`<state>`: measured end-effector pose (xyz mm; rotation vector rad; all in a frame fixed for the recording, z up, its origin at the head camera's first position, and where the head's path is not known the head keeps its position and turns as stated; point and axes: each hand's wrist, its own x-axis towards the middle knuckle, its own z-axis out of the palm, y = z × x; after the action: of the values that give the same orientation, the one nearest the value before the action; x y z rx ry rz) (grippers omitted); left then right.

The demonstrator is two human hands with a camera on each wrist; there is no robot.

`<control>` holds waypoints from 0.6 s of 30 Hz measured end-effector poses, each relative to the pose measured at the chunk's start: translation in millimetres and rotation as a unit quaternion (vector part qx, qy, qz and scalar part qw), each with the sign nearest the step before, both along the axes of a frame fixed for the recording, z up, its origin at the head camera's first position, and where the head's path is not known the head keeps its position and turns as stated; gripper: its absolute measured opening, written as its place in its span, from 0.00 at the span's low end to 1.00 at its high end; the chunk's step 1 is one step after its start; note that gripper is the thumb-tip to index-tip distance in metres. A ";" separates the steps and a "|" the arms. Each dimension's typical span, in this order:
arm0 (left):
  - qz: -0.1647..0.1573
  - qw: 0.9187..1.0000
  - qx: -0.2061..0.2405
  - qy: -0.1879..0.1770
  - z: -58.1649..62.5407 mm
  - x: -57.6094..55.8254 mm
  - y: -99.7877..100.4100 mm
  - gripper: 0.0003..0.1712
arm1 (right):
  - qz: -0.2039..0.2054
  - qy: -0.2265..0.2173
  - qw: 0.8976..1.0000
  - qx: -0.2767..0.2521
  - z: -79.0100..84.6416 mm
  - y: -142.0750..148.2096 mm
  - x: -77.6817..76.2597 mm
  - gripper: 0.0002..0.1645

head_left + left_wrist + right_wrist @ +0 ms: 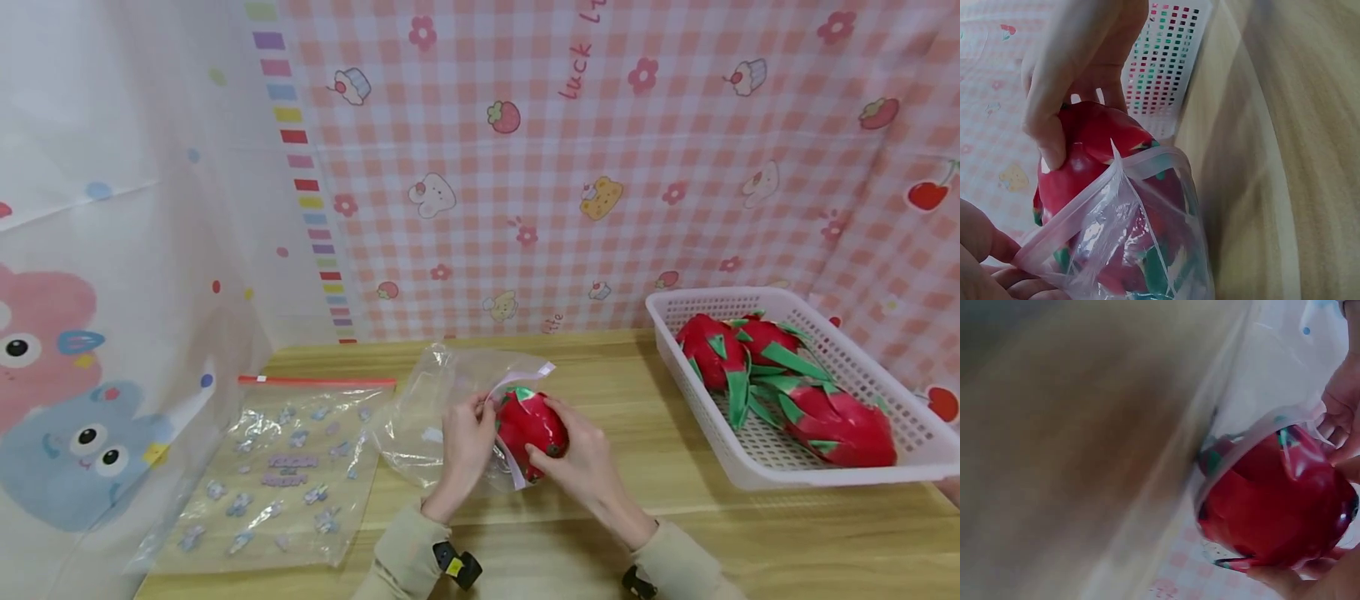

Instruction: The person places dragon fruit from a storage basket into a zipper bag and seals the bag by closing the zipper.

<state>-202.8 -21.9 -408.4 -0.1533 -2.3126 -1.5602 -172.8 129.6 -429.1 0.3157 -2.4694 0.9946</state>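
Note:
A red dragon fruit with green leaf tips is partly inside the mouth of a clear plastic bag. My right hand grips the fruit's bare end, with the thumb on its near side. At the bag's edge, my left hand pinches the pale rim. The left wrist view shows the leafy end of the dragon fruit through the bag, while its smooth red end sticks out. In the right wrist view the bag's rim runs across the fruit.
Flat on the wooden table, to the left, lies a printed clear zip bag with a red slider strip. A white perforated basket holding several dragon fruits stands at the right. Patterned cloth hangs behind the table.

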 end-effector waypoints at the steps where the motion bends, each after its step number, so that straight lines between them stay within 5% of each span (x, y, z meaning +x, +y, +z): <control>1: -0.005 1.000 0.005 -0.008 -0.2 -0.5 -0.4 0.11 | -0.004 -0.011 1.000 0.001 -0.4 -0.6 -1.0 0.39; 8: -0.014 0.999 0.005 -0.031 0.0 -2.5 -2.0 0.12 | 0.001 -0.059 0.998 0.017 0.3 -4.0 -6.8 0.47; 18: 0.046 0.998 -0.028 0.018 5.3 2.3 -3.0 0.12 | -0.024 0.048 0.998 0.023 12.0 -3.3 7.6 0.47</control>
<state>-200.5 -24.9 -403.1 -0.0879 -2.3021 -1.4375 -165.2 126.2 -417.1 0.3105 -2.4053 0.8833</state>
